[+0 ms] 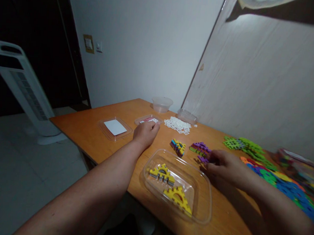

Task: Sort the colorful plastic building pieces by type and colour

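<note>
My left hand [145, 133] is closed in a fist over the table, beside a clear lid with a printed label [149, 120]. Nothing sticks out of it. At the fingertips of my right hand [220, 165], which is closed in a pinch, is a purple toothed building piece [202, 159]. Just beyond lies a stack of purple and green toothed pieces [199, 146]. To its left stands a triangular stack with a yellow top piece [178, 147]. Nearer me, a clear plastic container [207, 201] holds a yellow-topped stack [161, 173] and a yellow triangular stack [178, 198].
White square pieces [178, 125] lie in a heap at the back, near a clear bowl [162, 104] and a clear box [188, 116]. A lid with a white card [115, 127] is at left. Green pieces [246, 146] and a colourful pile [282, 183] spread along the right.
</note>
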{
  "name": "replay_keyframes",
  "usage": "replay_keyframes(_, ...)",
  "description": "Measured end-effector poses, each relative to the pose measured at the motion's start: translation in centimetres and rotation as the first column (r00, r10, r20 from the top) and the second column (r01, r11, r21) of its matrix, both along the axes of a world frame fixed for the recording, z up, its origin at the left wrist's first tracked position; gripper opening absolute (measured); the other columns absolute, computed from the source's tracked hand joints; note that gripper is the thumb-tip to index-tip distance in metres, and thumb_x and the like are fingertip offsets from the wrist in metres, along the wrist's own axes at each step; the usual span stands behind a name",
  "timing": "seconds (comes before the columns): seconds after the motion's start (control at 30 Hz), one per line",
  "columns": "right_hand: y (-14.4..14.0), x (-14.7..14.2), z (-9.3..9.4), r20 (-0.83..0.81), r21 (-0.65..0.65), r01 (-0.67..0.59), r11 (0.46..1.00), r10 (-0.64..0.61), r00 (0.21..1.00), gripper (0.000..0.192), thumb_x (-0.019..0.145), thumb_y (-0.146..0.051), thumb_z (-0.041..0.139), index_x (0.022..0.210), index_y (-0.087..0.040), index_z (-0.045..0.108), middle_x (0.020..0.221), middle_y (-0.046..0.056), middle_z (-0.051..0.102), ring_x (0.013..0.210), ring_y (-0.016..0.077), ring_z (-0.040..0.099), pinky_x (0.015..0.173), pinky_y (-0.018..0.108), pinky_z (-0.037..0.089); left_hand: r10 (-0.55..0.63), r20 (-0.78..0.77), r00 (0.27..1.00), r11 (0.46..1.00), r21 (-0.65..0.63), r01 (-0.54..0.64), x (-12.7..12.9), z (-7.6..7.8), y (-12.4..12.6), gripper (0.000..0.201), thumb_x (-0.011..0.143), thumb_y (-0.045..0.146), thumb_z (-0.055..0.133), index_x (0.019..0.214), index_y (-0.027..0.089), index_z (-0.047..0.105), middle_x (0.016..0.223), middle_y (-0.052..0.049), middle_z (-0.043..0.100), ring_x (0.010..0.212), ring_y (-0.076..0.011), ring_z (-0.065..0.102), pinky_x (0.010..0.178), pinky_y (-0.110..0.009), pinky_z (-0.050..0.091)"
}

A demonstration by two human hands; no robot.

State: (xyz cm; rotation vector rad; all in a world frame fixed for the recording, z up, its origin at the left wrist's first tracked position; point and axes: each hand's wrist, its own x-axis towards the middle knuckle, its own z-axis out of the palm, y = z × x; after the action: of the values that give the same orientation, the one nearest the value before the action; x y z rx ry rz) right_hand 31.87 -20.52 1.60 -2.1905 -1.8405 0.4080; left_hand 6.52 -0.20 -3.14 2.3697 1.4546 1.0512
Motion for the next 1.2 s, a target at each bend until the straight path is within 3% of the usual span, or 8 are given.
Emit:
replay_keyframes(0.1, -1.2, -1.8, 2.3, -0.174, 0.159, -0.063, 0.985, 0.091, 0.98, 0.027, 0.085, -0.042, 0.057, 0.095, -0.019, 0.066, 0.077, 0.004, 0.066, 0.069, 0.0177, 0.058, 0.06, 0.029, 0.043, -0.003, -0.006, 1.0, 1.0, 0.013, 0.003, 0.1, -0.1, 0.1, 0.061, 0.098, 0.057, 0.03, 0.075, 0.02, 0.072, 0.076, -0.007, 0.07, 0.066, -0.0186, 0.055, 0.056, -0.03, 0.024)
replay_keyframes(0.2, -2.8, -5.2, 4.5, -0.114, 0.234, -0.192, 0.953, 0.223, 0.968, 0.024, 0.086, -0.037, 0.061, 0.104, -0.022, 0.067, 0.087, 0.003, 0.068, 0.075, 0.0169, 0.059, 0.064, 0.027, 0.044, -0.004, -0.005, 1.0, 1.0, 0.012, 0.005, 0.1, -0.2, 0.1, 0.061, 0.098, 0.057, 0.03, 0.077, 0.02, 0.073, 0.077, -0.007, 0.071, 0.066, -0.0185, 0.055, 0.056, -0.03, 0.024)
replay_keyframes(0.27, -3.6, -7.5, 5.2, -0.086, 0.14, -0.333, 0.932, 0.347, 0.934, 0.018, 0.086, -0.032, 0.063, 0.101, -0.024, 0.068, 0.094, 0.003, 0.069, 0.081, 0.0169, 0.061, 0.068, 0.026, 0.046, 0.001, 0.0, 1.0, 1.0, 0.003, -0.001, 0.1, -0.2, 0.1, 0.06, 0.098, 0.057, 0.03, 0.077, 0.02, 0.073, 0.077, -0.007, 0.07, 0.066, -0.0183, 0.055, 0.056, -0.03, 0.024)
replay_keyframes(0.37, -4.1, -9.7, 5.1, -0.053, 0.061, -0.402, 0.914, 0.405, 0.913, 0.02, 0.081, -0.022, 0.067, 0.101, -0.026, 0.069, 0.094, 0.001, 0.069, 0.082, 0.0164, 0.062, 0.071, 0.025, 0.046, -0.004, 0.013, 1.0, 1.0, -0.003, 0.004, 0.0, -0.3, 0.2, 0.06, 0.097, 0.058, 0.031, 0.078, 0.02, 0.073, 0.077, -0.006, 0.07, 0.065, -0.0181, 0.055, 0.056, -0.03, 0.023)
replay_keyframes(0.53, -3.7, -10.3, 4.0, 0.006, 0.007, -0.461, 0.887, 0.461, 0.887, 0.014, 0.079, -0.022, 0.069, 0.093, -0.024, 0.07, 0.084, 0.001, 0.068, 0.075, 0.0159, 0.06, 0.069, 0.025, 0.045, -0.015, 0.022, 1.0, 1.0, 0.006, 0.015, 0.0, -0.3, 0.3, 0.062, 0.097, 0.059, 0.03, 0.076, 0.021, 0.073, 0.076, -0.007, 0.07, 0.065, -0.0185, 0.054, 0.057, -0.03, 0.023)
replay_keyframes(0.87, -3.6, -9.7, 4.3, -0.073, -0.038, -0.348, 0.937, 0.344, 0.936, 0.01, 0.086, -0.025, 0.062, 0.087, -0.027, 0.072, 0.084, 0.001, 0.071, 0.072, 0.0165, 0.062, 0.065, 0.026, 0.045, -0.007, 0.002, 1.0, 1.0, -0.024, 0.007, 0.1, -0.2, 0.1, 0.062, 0.097, 0.061, 0.029, 0.081, 0.022, 0.075, 0.081, -0.008, 0.072, 0.069, -0.0199, 0.058, 0.058, -0.03, 0.027)
replay_keyframes(1.03, -2.4, -7.8, 4.6, -0.053, 0.077, -0.289, 0.954, 0.293, 0.955, 0.014, 0.09, -0.029, 0.055, 0.088, -0.024, 0.068, 0.084, 0.003, 0.071, 0.075, 0.0178, 0.062, 0.066, 0.028, 0.045, -0.002, 0.003, 1.0, 1.0, -0.029, 0.002, 0.0, -0.1, 0.0, 0.061, 0.097, 0.06, 0.03, 0.08, 0.022, 0.074, 0.08, -0.007, 0.072, 0.068, -0.0193, 0.058, 0.057, -0.03, 0.025)
replay_keyframes(1.2, 0.7, -5.3, 3.8, -0.046, 0.132, -0.167, 0.977, 0.174, 0.984, 0.023, 0.091, -0.038, 0.052, 0.095, -0.023, 0.068, 0.091, 0.004, 0.073, 0.08, 0.0202, 0.065, 0.068, 0.03, 0.046, -0.01, -0.001, 1.0, 0.999, -0.035, 0.01, -0.1, 0.0, 0.0, 0.058, 0.097, 0.058, 0.032, 0.078, 0.022, 0.073, 0.079, -0.008, 0.071, 0.068, -0.02, 0.058, 0.056, -0.031, 0.024)
